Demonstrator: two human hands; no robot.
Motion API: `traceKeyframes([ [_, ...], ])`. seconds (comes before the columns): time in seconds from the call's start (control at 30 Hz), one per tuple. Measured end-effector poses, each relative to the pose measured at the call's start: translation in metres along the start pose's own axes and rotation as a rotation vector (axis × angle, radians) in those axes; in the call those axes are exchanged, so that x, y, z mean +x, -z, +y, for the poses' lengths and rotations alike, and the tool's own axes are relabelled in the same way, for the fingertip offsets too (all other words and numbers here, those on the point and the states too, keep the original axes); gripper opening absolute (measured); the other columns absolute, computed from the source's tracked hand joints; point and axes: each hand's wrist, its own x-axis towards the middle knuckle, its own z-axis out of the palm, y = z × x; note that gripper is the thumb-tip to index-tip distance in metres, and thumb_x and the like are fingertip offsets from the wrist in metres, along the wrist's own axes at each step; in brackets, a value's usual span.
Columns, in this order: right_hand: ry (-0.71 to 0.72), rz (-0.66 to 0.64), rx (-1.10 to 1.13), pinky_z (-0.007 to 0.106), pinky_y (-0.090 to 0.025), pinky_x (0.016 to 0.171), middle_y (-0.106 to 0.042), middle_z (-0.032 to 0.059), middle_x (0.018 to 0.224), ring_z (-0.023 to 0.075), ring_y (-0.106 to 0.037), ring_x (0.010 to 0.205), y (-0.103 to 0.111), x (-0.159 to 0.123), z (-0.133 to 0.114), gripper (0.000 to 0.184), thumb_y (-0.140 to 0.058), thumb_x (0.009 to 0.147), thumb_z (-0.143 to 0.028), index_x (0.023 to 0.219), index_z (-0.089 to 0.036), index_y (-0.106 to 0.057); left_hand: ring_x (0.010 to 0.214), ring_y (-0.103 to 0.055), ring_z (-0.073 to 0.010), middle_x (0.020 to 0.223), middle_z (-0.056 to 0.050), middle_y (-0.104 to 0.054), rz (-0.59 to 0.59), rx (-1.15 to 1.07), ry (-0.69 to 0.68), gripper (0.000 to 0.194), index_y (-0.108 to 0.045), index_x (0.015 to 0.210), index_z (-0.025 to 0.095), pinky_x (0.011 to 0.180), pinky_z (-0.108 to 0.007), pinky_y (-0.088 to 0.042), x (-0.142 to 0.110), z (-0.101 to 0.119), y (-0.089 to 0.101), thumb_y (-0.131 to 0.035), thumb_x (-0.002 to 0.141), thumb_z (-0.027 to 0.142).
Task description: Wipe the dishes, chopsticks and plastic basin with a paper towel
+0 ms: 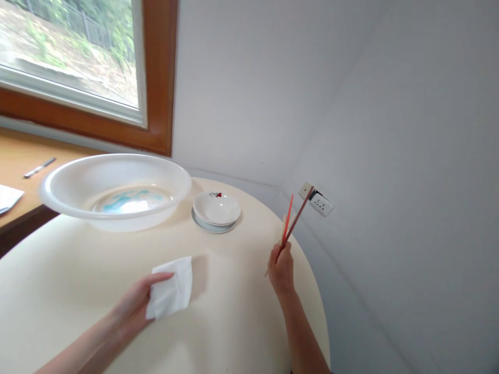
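My left hand (146,296) holds a folded white tissue (175,285) over the round table, thumb on top and the other fingers hidden beneath it. On the right, my right hand (281,267) is closed around a small bundle of chopsticks (299,212). One is dark brown, one is orange-red, and paler ones show behind them. Their upper ends point up and away, and a thin tip sticks out below the fist. Beyond both hands, a white bowl (217,209) with a red flower mark rests on a pale dish (213,227).
A large translucent basin (117,221) with a blue pattern in its bottom stands at the table's back left. Behind it, a wooden desk (23,150) bears a pen (40,168) and white paper (8,198). Walls meet behind the cream table (234,322), near a power socket (322,203).
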Motion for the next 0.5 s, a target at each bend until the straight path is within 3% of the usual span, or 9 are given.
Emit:
traceKeyframes([
  [0.1, 0.253, 0.002, 0.041, 0.028, -0.042, 0.058, -0.059, 0.0095, 0.072, 0.0205, -0.059, 0.064, 0.000, -0.015, -0.017, 0.022, -0.021, 0.089, -0.024, 0.093, -0.016, -0.041, 0.067, -0.069, -0.0259, 0.070, -0.013, -0.070, -0.140, 0.041, 0.039, 0.019, -0.063, 0.088, 0.005, 0.067, -0.035, -0.055, -0.002, -0.003, 0.005, -0.055, 0.071, 0.004],
  [0.23, 0.608, -0.269, -0.040, 0.025, -0.034, 0.050, -0.058, 0.0039, 0.066, 0.0168, -0.056, 0.053, -0.010, -0.041, -0.045, 0.017, -0.028, 0.088, -0.021, 0.092, -0.016, -0.044, 0.065, -0.068, -0.0277, 0.068, -0.013, -0.070, -0.377, 0.134, 0.086, 0.012, -0.065, 0.072, 0.008, 0.071, -0.041, -0.052, -0.006, -0.007, 0.009, -0.059, 0.061, 0.006],
  [0.33, 0.741, -0.451, -0.202, 0.025, -0.031, 0.049, -0.060, 0.0036, 0.069, 0.0167, -0.057, 0.056, -0.019, -0.055, -0.063, 0.011, -0.035, 0.087, -0.015, 0.087, -0.018, -0.046, 0.057, -0.065, -0.0249, 0.062, -0.008, -0.069, -0.353, 0.228, 0.133, 0.014, -0.063, 0.066, 0.012, 0.059, -0.034, -0.050, -0.005, -0.010, 0.009, -0.058, 0.055, 0.005],
  [0.5, 0.864, -0.512, -0.375, 0.026, -0.036, 0.055, -0.061, 0.0064, 0.076, 0.0191, -0.059, 0.067, -0.035, -0.061, -0.077, 0.012, -0.043, 0.082, -0.007, 0.083, -0.018, -0.049, 0.054, -0.064, -0.0213, 0.058, -0.006, -0.068, -0.320, 0.316, 0.181, 0.016, -0.062, 0.063, 0.012, 0.051, -0.026, -0.045, 0.000, -0.014, 0.008, -0.056, 0.049, 0.006],
])
